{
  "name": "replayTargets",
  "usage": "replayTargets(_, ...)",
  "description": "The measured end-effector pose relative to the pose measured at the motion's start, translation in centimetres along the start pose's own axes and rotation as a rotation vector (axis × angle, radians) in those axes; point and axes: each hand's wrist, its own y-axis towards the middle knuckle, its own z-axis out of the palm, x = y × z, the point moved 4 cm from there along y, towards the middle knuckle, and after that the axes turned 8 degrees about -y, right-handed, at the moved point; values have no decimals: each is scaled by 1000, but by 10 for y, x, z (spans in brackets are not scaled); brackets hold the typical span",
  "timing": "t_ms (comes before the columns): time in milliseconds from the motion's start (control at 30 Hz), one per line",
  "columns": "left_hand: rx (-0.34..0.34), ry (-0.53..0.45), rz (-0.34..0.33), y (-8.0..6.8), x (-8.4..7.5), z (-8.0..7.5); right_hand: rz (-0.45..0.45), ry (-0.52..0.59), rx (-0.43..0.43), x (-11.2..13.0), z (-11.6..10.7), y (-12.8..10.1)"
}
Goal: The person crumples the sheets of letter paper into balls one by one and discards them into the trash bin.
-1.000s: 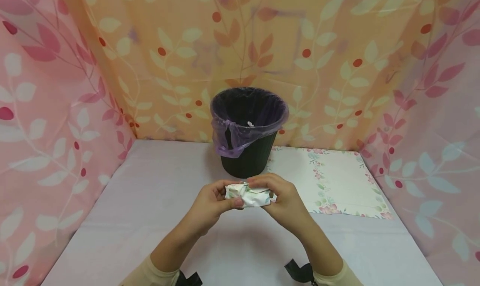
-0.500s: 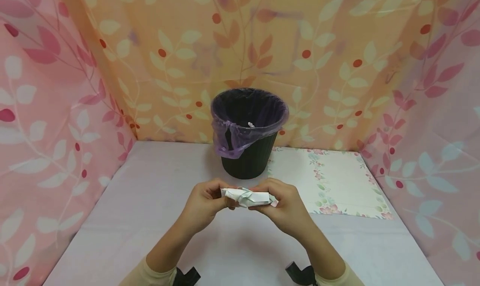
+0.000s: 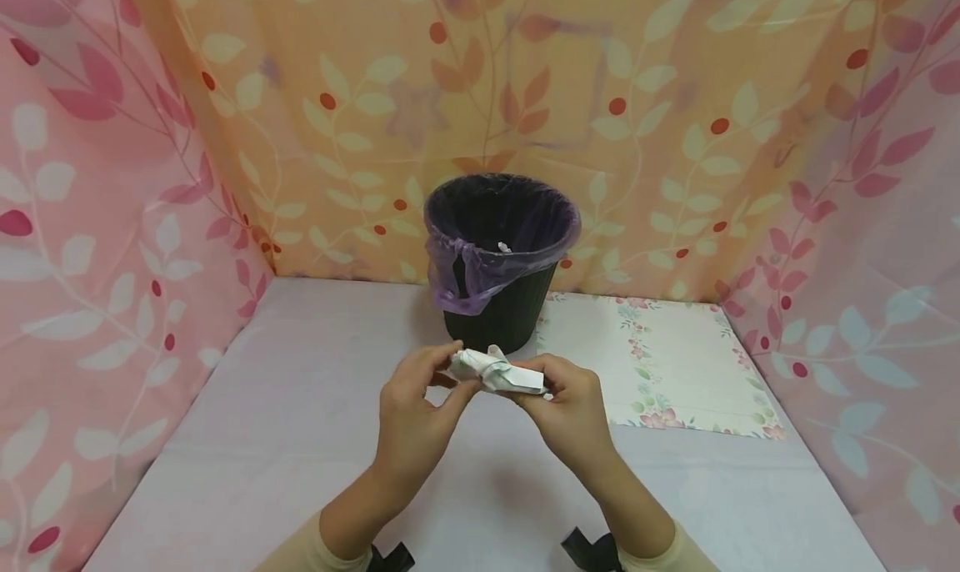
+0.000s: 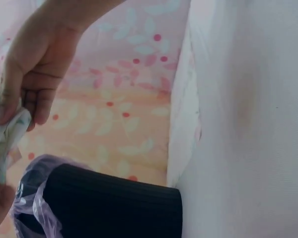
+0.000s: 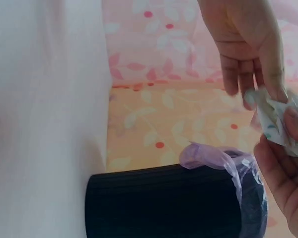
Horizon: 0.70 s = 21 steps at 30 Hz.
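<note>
A small, crumpled white paper bundle (image 3: 498, 372) with faint green and pink print is held between both hands, above the table and just in front of the bin. My left hand (image 3: 416, 418) pinches its left end between thumb and fingertips; in the right wrist view the lower fingers of this left hand (image 5: 243, 49) hang loosely below the bundle. My right hand (image 3: 573, 413) grips the right end, thumb on the near side. What lies inside the paper is hidden.
Behind the hands stands a dark bin (image 3: 495, 305) lined with a purple plastic bag (image 3: 472, 276). A small pale scrap (image 3: 504, 247) shows inside it. A floral-bordered white sheet (image 3: 675, 372) lies at right on the white table (image 3: 262, 422). Patterned cloth walls (image 3: 360, 138) enclose the table.
The bundle has been turned and now tilts, its left end higher, with a flap sticking up. My left hand has opened its grasp wider and shifted to the fingertips; my right hand keeps its hold.
</note>
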Motion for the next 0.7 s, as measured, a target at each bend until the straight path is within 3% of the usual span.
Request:
replayTargets(100,-56,48,29,-3,-1,3,51,53,-33,-3,1,0)
replayTargets(233,27,17,-19,-9,-3,11,138,206,3,-6,4,-3)
replayTargets(333,93,-33,-63,-9,-2,15,162,296,96,-5,5,-4)
replayTargets(400,97,-49,-68,-9,-2,14,151,312,176,-3,4,-4)
replayTargets(533,92,-55,-25,-9,-2,12,76,320,318,1,-1,-3)
replayTargets(700,62,-104,93,-6,-5,7,34,376,416,3,-3,-1)
